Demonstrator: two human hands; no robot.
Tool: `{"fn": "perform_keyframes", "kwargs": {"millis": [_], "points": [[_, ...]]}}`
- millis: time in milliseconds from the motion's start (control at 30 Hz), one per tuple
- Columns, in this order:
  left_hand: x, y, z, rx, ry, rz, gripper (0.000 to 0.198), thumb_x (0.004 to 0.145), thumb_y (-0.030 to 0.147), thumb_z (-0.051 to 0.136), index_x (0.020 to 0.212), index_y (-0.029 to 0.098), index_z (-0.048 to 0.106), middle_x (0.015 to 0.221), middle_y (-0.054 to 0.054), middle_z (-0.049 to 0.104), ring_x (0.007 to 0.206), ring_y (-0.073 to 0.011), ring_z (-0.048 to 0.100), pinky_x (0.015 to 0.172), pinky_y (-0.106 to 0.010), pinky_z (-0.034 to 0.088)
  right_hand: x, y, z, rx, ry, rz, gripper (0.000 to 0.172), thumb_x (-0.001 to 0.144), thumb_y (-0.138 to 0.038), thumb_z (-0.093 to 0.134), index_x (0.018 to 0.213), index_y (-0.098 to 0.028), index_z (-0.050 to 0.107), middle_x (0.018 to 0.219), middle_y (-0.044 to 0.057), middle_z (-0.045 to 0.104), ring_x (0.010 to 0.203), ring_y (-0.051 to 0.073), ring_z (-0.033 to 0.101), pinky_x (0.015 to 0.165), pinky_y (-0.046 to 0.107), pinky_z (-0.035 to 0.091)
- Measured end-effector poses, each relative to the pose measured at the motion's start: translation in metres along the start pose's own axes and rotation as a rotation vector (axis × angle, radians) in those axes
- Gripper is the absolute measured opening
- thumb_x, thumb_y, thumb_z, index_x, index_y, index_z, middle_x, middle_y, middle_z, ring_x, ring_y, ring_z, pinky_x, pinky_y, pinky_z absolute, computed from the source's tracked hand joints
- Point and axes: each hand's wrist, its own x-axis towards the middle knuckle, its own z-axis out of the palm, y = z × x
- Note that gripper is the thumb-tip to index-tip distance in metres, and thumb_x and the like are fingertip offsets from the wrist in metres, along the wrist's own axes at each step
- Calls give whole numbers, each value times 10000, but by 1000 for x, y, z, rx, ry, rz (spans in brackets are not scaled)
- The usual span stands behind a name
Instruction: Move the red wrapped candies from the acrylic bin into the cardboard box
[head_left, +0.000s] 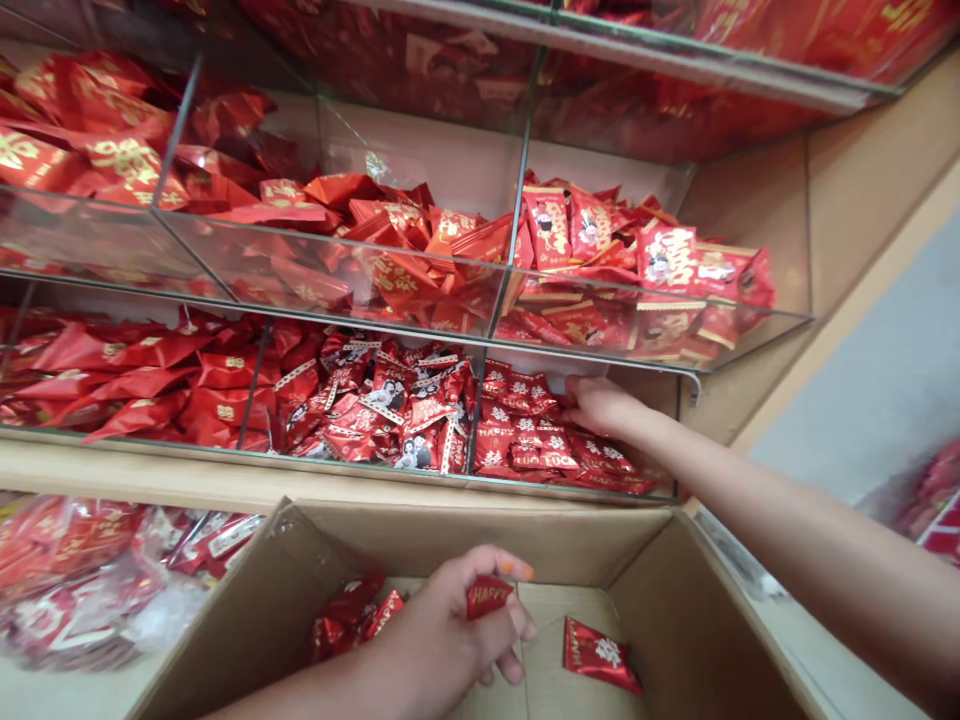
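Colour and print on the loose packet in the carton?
Shiny red foil packet with a white emblem and pale HAPPY lettering; best seen in head view.

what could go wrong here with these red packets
The right hand reaches into a packed compartment of the clear acrylic bin, so pulling could spill red packets over its front edge. Photo-printed packets sit in the next compartment, so the wrong kind might get grabbed. The left hand pinches a HAPPY packet in its fingertips, so it could slip.
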Motion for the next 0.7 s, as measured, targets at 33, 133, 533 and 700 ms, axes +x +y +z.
{"fn": "perform_keyframes", "kwargs": {"millis": [33,133,533,700], "points": [[0,0,0,0,0,0,271,746,277,507,973,161,413,764,9,558,546,-64,526,494,-197,321,1,1,5,-8,23,-29,304,690,-366,526,921,-171,554,870,78,622,774,192,567,598,238,387],[0,0,-1,-1,0,0,281,738,291,519,968,166,417,764,11,558,549,-66,528,496,-198,321,1,3,14,-42,61,-74,292,715,-321,505,957,-161,536,917,104,599,788,197,566,622,246,393],[0,1,-1,8,1,-12,300,721,320,538,957,174,425,761,9,560,550,-72,529,491,-201,320,-1,3,8,53,-50,-99,269,698,-196,522,950,-168,612,997,95,603,923,203,536,772,239,386],[1,-2,-1,-1,0,-21,316,710,338,551,957,179,435,764,9,564,550,-75,537,497,-204,327,0,5,4,272,-47,20,245,733,-190,431,843,-197,650,890,32,648,780,152,573,662,206,405]]}}
